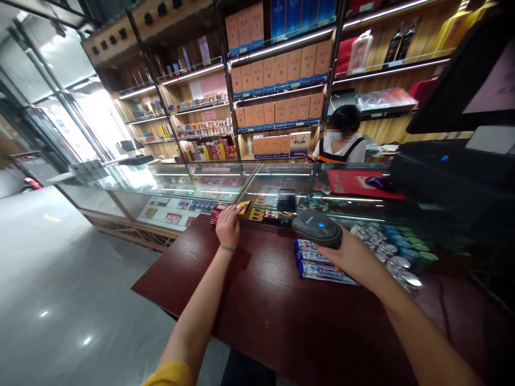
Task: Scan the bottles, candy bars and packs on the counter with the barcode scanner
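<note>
My right hand [354,254] is wrapped round the handle of a dark grey barcode scanner [317,227], its head pointing left and a blue light showing on top. Below the scanner lie several blue-and-white wrapped packets [322,269] in a row on the brown counter. My left hand [228,226] is at the counter's far edge, its fingers closed on a small yellow packet [243,207]. Right beside that hand sits a stack of red packets [216,213], partly covered by it. More yellow packets [256,214] are to the right.
The dark red-brown counter [257,305] adjoins a glass display case [193,185]. Silver-topped and green cans [396,249] stand at right, near a dark monitor [454,80]. A red mat [346,182] bears a mouse [378,183]. A person [344,142] is behind the case, before stocked shelves.
</note>
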Available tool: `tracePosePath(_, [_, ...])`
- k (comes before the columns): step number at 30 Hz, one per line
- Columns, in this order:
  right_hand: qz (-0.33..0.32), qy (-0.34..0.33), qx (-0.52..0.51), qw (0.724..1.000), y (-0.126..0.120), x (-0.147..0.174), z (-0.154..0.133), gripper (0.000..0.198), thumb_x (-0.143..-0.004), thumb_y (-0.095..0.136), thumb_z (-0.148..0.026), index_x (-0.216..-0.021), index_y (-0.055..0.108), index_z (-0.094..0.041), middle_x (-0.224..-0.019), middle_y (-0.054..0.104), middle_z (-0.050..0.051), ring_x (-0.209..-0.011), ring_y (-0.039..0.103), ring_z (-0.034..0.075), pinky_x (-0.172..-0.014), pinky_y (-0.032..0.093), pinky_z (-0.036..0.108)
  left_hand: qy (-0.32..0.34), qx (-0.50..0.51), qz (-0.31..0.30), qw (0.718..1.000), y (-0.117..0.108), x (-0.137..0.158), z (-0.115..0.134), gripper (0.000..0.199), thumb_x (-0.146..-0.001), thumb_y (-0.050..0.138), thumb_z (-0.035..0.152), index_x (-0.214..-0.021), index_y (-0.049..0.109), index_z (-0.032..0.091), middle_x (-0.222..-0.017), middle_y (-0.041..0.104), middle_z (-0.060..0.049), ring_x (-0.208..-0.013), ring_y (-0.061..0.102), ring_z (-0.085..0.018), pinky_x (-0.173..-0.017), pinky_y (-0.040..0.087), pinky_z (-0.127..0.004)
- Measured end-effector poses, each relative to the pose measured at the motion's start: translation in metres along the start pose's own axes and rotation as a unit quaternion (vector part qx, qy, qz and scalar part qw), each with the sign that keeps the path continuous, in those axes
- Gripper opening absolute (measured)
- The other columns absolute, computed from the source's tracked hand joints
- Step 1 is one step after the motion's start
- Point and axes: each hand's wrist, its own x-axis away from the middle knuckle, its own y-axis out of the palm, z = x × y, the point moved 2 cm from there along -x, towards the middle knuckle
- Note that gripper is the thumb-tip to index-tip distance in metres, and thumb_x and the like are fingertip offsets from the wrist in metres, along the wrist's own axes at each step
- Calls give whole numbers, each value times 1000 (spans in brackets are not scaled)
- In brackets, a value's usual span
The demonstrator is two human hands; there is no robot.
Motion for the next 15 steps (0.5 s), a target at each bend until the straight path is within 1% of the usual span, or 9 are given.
tracePosePath(2, [8, -10, -16, 1000, -1, 0, 2, 57, -78, 68, -41, -132, 63, -23, -77, 74, 4, -71, 72, 29, -55, 49, 34, 11, -44, -46, 998, -16, -11, -16, 25, -96, 56, 26, -110, 77, 30, -132, 72, -8, -137, 58, -26, -126, 30, -49])
tracePosePath(4, [17, -19, -27, 999, -1, 0, 3, 51, -78, 69, -41, -126, 66, -23, -74, 73, 3, -72, 73, 29, -55, 50, 34, 11, -82, -96, 992, -28, -20, -32, 24, -96, 57, 25, -107, 77, 31, -132, 73, -7, -136, 59, -27, -127, 28, -50])
tracePosePath(6, [27, -29, -33, 999, -1, 0, 3, 45, -78, 69, -40, -120, 68, -25, -73, 73, 3, -74, 74, 29, -55, 50, 34, 18, -114, -152, 982, -35, -26, -47, 26, -96, 56, 24, -108, 77, 32, -130, 73, -6, -134, 60, -27, -126, 30, -49])
tracePosePath(9, [38, -31, -34, 998, 0, -2, 5, 40, -77, 71, -41, -114, 69, -25, -73, 72, 2, -79, 75, 30, -56, 50, 34, 42, -153, -219, 963, -39, -32, -62, 28, -97, 54, 24, -112, 76, 33, -127, 75, -4, -131, 62, -25, -122, 37, -45])
tracePosePath(12, [42, -24, -32, 998, 1, -3, 8, 39, -76, 71, -43, -111, 69, -25, -72, 72, 3, -79, 75, 31, -55, 50, 34, 64, -184, -247, 949, -36, -37, -71, 27, -98, 54, 25, -112, 75, 34, -127, 74, -4, -128, 63, -24, -117, 43, -40])
tracePosePath(15, [44, -13, -22, 999, 1, -3, 9, 37, -76, 71, -44, -107, 69, -24, -67, 70, 3, -72, 73, 30, -53, 49, 34, 55, -216, -265, 938, -32, -41, -77, 25, -98, 54, 24, -111, 74, 32, -128, 74, -4, -122, 66, -22, -116, 44, -40])
